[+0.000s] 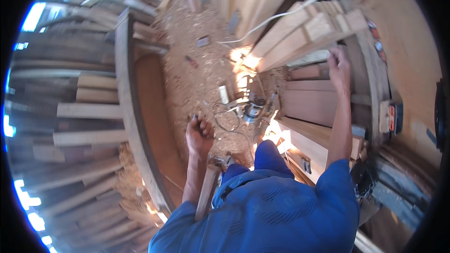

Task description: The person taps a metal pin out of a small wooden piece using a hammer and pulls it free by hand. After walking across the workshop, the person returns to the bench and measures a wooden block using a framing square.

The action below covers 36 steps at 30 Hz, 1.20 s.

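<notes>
My left hand [200,135] is held over the sawdust-strewn floor, palm partly up and fingers curled in. A small dark bit shows at its fingertips, too small to name. Beside that forearm a hammer [207,187] with a wooden handle rests between my arm and body, its metal head near my lap. My right hand [339,65] is raised at the right, fingers closed, by the end of a stack of pale timber pieces [323,28]. Whatever it may hold is hidden. A corded power tool [253,110] stands on the floor ahead of my knees.
A long thick beam [126,75] edges a brown panel [157,107] at the left, with many planks beyond. A white cable [300,7] crosses above the timber. An orange-and-black box [394,117] sits at the right. Wood shavings [180,33] cover the floor.
</notes>
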Each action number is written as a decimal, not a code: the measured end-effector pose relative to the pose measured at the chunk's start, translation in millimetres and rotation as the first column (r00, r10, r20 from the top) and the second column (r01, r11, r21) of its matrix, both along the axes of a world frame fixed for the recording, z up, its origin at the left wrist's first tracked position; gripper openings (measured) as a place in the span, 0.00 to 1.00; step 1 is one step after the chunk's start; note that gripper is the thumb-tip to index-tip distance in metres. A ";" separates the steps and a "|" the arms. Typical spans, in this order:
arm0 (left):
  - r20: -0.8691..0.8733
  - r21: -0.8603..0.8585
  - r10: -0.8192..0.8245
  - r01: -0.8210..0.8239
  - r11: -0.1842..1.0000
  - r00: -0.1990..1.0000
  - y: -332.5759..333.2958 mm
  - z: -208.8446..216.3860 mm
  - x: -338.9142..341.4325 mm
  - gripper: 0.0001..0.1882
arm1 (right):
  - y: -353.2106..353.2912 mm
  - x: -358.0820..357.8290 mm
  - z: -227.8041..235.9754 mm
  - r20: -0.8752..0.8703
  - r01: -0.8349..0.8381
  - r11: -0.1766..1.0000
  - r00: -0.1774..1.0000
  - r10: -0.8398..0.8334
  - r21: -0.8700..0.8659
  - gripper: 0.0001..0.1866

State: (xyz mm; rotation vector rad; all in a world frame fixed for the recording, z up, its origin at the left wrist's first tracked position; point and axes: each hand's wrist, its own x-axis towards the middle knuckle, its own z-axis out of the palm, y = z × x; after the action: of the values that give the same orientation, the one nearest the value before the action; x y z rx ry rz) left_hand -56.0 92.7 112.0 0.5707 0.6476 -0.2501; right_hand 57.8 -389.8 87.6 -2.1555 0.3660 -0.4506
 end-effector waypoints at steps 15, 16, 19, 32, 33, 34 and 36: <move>0.358 -0.099 0.350 -0.337 0.936 0.866 113.5 102.7 -139.7 0.09 | 446.2 -228.1 119.1 0.172 -0.906 0.276 0.343 0.924 0.321 0.08; 0.346 -0.071 0.364 -0.363 0.929 0.865 123.0 109.6 -156.6 0.09 | 456.7 -238.4 123.7 0.181 -0.920 0.246 0.310 0.934 0.304 0.08; 0.441 -0.093 0.388 -0.388 0.917 0.810 162.5 112.8 -201.5 0.13 | 479.2 -261.2 133.7 0.072 -0.985 0.133 0.142 0.987 0.112 0.05; 0.650 -0.435 0.520 -0.290 0.852 0.554 249.7 138.2 -311.3 0.16 | 571.3 -341.1 192.7 0.282 -0.979 0.043 0.099 0.954 0.197 0.04; 0.625 -0.446 0.531 -0.296 0.845 0.572 254.9 138.7 -317.2 0.15 | 577.9 -346.7 197.5 0.320 -0.973 0.038 0.111 0.941 0.226 0.05; 0.626 -0.450 0.538 -0.303 0.840 0.564 260.4 138.3 -322.1 0.15 | 584.0 -351.1 200.4 0.357 -0.967 0.032 0.124 0.926 0.254 0.06; 0.567 -0.502 0.609 -0.355 0.789 0.554 271.3 138.9 -331.0 0.14 | 596.5 -356.7 202.5 0.357 -0.951 -0.029 0.087 0.930 0.307 0.08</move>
State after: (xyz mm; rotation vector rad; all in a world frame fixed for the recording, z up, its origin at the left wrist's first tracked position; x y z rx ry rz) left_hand -387.0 364.0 250.9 0.0950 -0.0318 0.4008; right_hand -298.9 206.7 290.1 -1.3533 -1.0232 0.4260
